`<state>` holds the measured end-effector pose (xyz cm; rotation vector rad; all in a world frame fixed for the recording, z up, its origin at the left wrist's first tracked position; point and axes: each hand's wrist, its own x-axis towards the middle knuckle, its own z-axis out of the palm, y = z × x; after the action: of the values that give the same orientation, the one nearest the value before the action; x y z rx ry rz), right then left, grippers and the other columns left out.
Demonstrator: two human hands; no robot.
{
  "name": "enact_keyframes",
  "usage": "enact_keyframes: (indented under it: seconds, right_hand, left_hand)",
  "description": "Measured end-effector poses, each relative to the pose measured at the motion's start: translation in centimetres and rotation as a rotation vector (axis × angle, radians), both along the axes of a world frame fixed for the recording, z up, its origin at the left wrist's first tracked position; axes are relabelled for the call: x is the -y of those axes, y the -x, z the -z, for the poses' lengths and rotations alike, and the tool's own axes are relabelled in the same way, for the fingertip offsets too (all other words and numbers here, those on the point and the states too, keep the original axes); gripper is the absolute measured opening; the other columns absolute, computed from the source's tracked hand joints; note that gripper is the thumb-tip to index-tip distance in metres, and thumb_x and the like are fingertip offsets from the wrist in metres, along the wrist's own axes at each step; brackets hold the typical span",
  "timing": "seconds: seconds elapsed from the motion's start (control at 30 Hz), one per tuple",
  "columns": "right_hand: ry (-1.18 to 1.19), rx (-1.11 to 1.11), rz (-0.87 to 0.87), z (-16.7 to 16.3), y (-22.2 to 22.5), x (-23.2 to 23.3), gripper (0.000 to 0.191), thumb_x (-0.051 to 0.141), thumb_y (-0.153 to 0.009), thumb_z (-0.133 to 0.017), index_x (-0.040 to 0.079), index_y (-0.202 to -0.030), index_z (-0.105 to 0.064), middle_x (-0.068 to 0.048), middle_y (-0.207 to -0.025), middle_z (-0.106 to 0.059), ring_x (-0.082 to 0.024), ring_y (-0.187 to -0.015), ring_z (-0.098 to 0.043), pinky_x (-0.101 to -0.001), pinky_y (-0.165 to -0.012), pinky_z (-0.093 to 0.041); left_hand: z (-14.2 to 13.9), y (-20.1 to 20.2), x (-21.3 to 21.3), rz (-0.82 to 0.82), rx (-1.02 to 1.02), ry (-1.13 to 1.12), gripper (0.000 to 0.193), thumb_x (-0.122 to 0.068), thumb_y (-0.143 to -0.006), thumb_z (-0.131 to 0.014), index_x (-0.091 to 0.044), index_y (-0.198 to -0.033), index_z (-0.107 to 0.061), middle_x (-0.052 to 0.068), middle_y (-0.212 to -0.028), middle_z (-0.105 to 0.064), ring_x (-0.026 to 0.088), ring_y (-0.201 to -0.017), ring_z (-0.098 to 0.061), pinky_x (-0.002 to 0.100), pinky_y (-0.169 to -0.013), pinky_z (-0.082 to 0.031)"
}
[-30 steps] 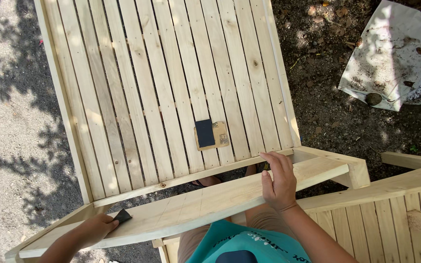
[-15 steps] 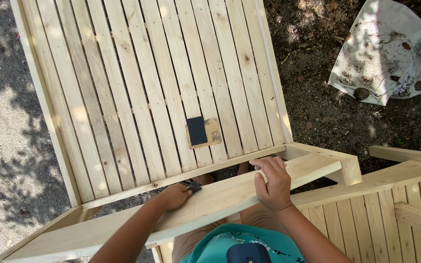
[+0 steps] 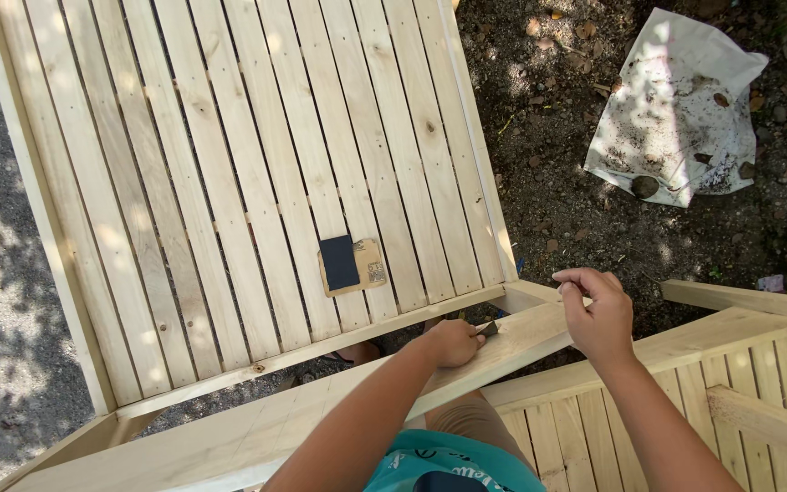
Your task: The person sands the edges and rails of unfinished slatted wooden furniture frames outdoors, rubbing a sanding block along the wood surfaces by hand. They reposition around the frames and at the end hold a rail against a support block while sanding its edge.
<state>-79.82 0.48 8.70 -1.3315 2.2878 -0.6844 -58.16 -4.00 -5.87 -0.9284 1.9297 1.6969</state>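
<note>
A pale slatted wooden frame fills the view from 9 to 12 o'clock. Its front wooden rail runs from 7 o'clock up toward centre. A white bag lies on soil at 2 o'clock. The right hand, grip curled on the rail's end, steadies it. The left hand pinches a small dark sanding piece against the rail. A sandpaper sheet rests on the slats at centre.

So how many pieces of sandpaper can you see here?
2: a dark piece lying on a tan card on the slats, and a small one under the left hand. More may be hidden.
</note>
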Motion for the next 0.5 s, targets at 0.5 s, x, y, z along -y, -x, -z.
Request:
enact_keyframes:
  seconds: [0.5]
  right_hand:
    - [-0.293,-0.036,0.078,5.8,5.4,-1.3,0.024,0.022,-0.091,-0.057,0.015,-0.103,-0.077,-0.004,-0.095,-0.074,-0.024,-0.085,-0.069,-0.0386,-0.078,-0.054]
  left_hand:
    - [2.1,3.7,-0.5,0.002,0.16,0.01,0.047,-0.04,-0.105,-0.047,-0.001,-0.108,-0.074,0.025,-0.114,-0.071,0.043,-0.11,-0.064,0.05,-0.099,-0.049]
